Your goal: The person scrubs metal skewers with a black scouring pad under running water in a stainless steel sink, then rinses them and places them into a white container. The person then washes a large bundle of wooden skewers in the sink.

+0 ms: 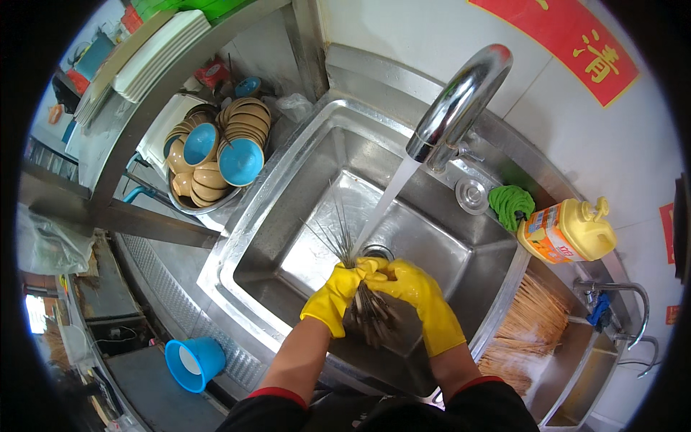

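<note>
My left hand (340, 289), in a yellow rubber glove, grips a bundle of thin grey skewers (342, 245) around its middle. The thin ends fan out away from me, and the thicker ends spread towards me below the gloves. My right hand (407, 281), gloved the same way, closes on the bundle from the right, its fingertips against the left glove. Both hands are over the stainless steel sink (432, 232). Water (386, 202) runs from the chrome faucet (459, 102) down to the bundle just above the drain (378, 251).
Stacked blue-lined bowls (241, 162) stand left of the sink. On its right ledge are a drain strainer (472, 195), a green scouring cloth (511, 207) and a yellow detergent jug (567, 231). Many wooden sticks (526, 329) fill the adjoining basin. A blue bucket (195, 363) stands lower left.
</note>
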The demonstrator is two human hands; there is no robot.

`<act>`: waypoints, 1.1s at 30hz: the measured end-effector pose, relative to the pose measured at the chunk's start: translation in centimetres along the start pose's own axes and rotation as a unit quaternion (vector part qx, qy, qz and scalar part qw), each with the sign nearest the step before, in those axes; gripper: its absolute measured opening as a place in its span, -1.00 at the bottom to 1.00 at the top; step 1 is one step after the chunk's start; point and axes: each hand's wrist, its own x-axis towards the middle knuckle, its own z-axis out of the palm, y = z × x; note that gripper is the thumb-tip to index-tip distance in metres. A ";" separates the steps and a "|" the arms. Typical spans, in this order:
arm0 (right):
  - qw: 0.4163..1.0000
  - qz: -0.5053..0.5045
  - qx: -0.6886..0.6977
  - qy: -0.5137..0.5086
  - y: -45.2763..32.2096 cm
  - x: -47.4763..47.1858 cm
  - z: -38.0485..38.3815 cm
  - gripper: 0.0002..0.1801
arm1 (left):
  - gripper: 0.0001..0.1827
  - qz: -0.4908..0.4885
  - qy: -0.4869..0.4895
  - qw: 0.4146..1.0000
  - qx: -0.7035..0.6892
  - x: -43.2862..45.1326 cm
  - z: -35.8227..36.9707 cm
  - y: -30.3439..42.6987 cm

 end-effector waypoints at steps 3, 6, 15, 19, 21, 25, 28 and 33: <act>0.989 -0.138 0.035 0.031 -3.3 0.1 -0.6 -0.44 | -0.79 0.095 0.057 0.993 0.034 -1.9 3.0 1.5; 0.992 -0.074 0.101 0.003 -9.8 -1.3 -0.2 -0.29 | -0.77 0.164 0.080 0.982 0.045 -3.5 5.5 5.0; 0.949 -0.170 0.204 0.167 -9.4 1.7 3.7 0.00 | -0.71 0.053 0.165 0.952 0.251 -3.6 5.9 4.9; 0.941 -0.178 0.196 0.212 -7.4 2.6 3.6 -0.06 | -0.73 0.070 0.183 0.944 0.267 -3.6 5.4 3.8; 0.909 -0.187 0.327 0.178 -6.2 2.1 1.6 -0.10 | -0.73 0.069 0.187 0.940 0.277 -2.8 4.9 5.1; 0.953 -0.166 0.246 -0.061 -3.8 1.6 1.9 -0.18 | -0.52 0.081 0.074 0.994 -0.001 -2.0 2.9 7.5; 0.960 -0.109 0.229 -0.115 -4.0 1.0 4.3 -0.14 | -0.62 0.096 0.008 0.985 -0.143 -1.3 2.6 8.7; 0.875 0.057 0.446 -0.180 -5.8 -0.1 3.2 -0.36 | -0.56 0.116 0.054 0.987 -0.094 -0.3 3.3 10.2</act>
